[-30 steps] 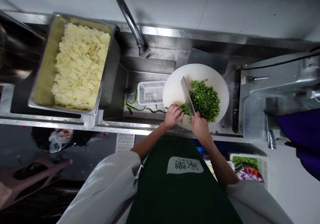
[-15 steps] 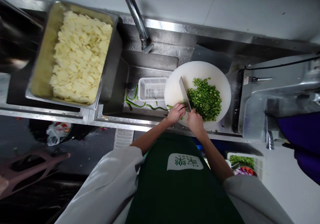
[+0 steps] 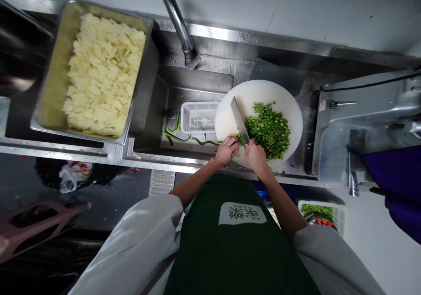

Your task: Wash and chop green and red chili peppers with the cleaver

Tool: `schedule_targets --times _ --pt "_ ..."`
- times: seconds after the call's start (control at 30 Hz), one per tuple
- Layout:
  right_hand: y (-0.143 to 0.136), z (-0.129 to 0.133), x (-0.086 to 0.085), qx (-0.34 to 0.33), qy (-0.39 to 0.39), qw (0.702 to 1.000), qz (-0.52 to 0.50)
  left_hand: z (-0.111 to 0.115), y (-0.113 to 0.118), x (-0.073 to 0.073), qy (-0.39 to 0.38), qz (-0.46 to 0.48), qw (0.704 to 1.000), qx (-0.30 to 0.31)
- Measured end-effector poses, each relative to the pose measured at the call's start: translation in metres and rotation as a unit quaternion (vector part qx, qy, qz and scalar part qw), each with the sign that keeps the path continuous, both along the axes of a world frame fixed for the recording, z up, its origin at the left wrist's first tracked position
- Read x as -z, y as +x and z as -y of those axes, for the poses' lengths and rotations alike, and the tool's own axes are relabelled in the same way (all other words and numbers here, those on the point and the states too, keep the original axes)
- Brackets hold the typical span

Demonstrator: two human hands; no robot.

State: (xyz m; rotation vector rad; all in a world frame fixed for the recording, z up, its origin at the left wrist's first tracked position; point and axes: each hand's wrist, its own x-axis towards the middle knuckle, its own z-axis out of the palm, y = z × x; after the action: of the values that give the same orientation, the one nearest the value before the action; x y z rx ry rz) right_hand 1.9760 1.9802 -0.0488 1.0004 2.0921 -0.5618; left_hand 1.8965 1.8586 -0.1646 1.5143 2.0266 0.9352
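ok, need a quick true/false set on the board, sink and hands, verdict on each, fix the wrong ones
1. The right hand grips the knife. True.
2. The white basket sits on top of the cutting board. False: the white basket is in the sink, beside the cutting board.
3. The chopped green pieces are on the cutting board. True.
4. Every long green pepper has been cut up. False: several long green peppers lie uncut in the sink.
5. The metal pan holds pale slices. True.
6. The left hand is on the faucet. False: the left hand is at the board's near-left edge, by the knife.
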Motion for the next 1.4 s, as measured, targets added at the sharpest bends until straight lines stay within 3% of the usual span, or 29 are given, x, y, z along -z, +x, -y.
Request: schedule_targets --times 0.37,0.53,0.87,1.4 --pt "-0.002 -0.005 -0.001 -0.008 -0.003 1.000 -0.005 -0.004 -0.004 0.001 0.006 0.005 1.000 0.024" --pt "0.001 -0.005 -0.006 -0.010 0.007 1.000 -0.003 -0.001 -0.009 -0.002 0.033 -0.028 0.999 -0.003" --pt "-0.002 -0.003 -0.004 -0.028 0.000 1.000 0.005 0.001 -0.009 0.009 0.006 0.004 1.000 0.023" --pt "-0.006 0.002 -0.001 -0.027 -0.013 1.000 -0.005 0.001 -0.009 0.009 0.027 0.000 0.999 0.019"
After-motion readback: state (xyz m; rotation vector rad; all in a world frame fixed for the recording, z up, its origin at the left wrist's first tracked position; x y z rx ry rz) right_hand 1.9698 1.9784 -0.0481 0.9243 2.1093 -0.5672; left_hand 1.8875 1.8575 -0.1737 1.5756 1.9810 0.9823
